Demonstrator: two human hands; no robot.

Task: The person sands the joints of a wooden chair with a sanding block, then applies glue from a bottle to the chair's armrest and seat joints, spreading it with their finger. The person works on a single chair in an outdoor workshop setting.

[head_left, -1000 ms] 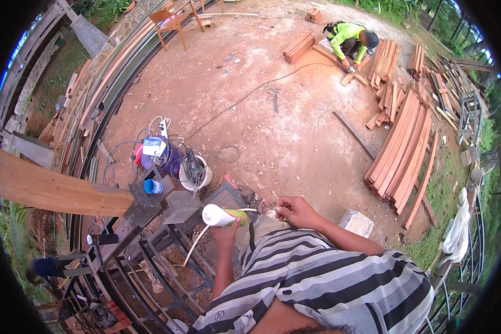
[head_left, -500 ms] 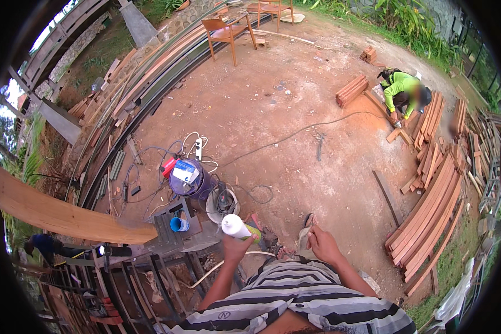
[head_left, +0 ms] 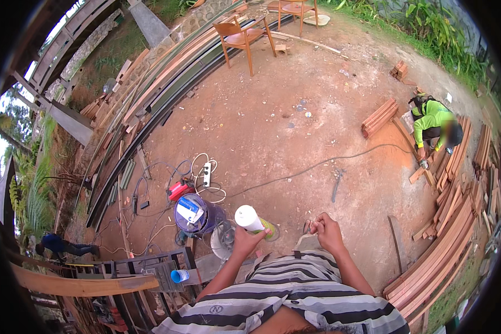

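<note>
Left hand: wrapped snugly round a white-and-green bottle!
Bottle: tilted, out ahead of the striped shirt, near the purple bucket.
Right hand: curled nearly closed, can't tell if pinching anything.
Co-worker: crouching off right beside stacked timber.

Wooden chairs on daylit reddish ground
</note>
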